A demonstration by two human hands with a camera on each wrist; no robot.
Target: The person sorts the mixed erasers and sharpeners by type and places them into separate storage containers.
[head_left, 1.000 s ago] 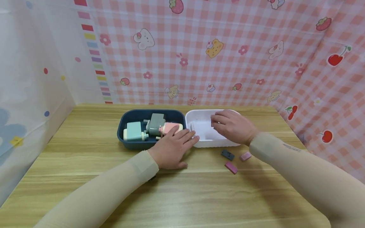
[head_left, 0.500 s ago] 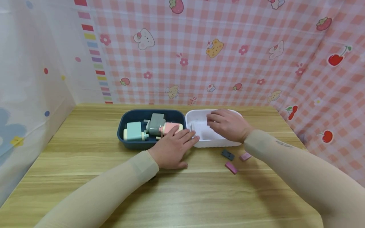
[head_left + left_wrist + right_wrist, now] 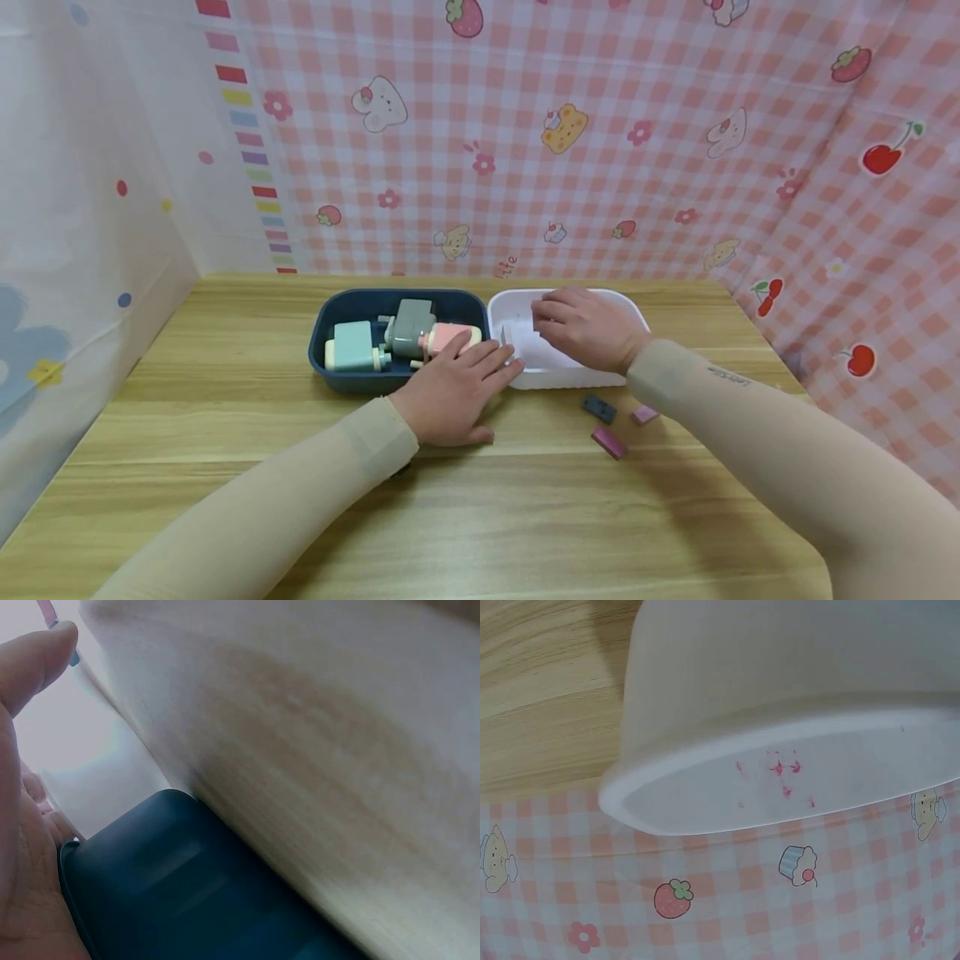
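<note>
In the head view my left hand (image 3: 453,396) lies with straight, spread fingers across the near rims of a dark blue basin (image 3: 360,383) and a white basin (image 3: 540,379). Inside the blue one are a teal-and-cream boxy item (image 3: 352,346), a grey one (image 3: 412,327) and a pink one (image 3: 446,335), each with small protruding parts. My right hand (image 3: 588,329) hangs over the white basin, palm down, fingers bent downward. Whether its hidden fingertips hold anything is not visible. The right wrist view shows the white basin wall (image 3: 780,667) with reddish specks, but no hand.
On the table (image 3: 487,525), in front of the white basin, lie a dark grey small block (image 3: 599,407), a magenta block (image 3: 608,442) and a light pink block (image 3: 645,414). A checked curtain (image 3: 480,192) closes off the back.
My right hand has moved steadily left over the white basin. The left hand and both basins have stayed in place.
</note>
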